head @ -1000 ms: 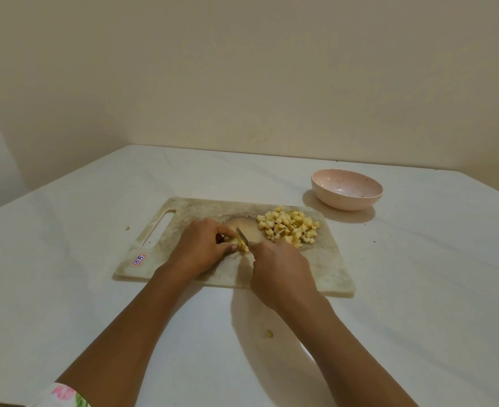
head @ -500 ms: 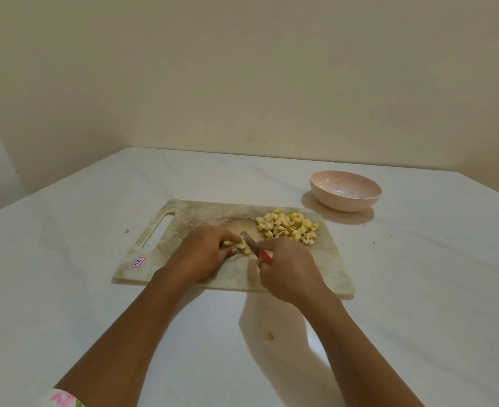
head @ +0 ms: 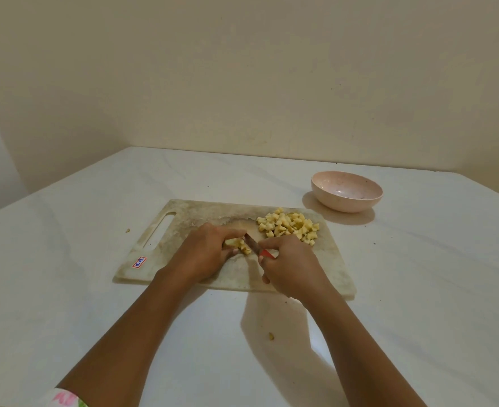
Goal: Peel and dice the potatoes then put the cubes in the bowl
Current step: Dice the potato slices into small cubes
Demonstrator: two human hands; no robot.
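Knife (head: 252,245) tilted; potato (head: 238,244) under left hand (head: 210,254).

Heap of pale yellow potato cubes (head: 289,227) on the cutting board (head: 201,214), pink bowl (head: 346,201) upright just beyond it.

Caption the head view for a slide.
Left hand steadies potato on the cutting board; right hand dices with a red-handled knife, cubes piled near the pink bowl.

The right hand (head: 293,270) hides most of the knife handle (head: 267,254), the left hand (head: 210,254) the potato (head: 239,244).
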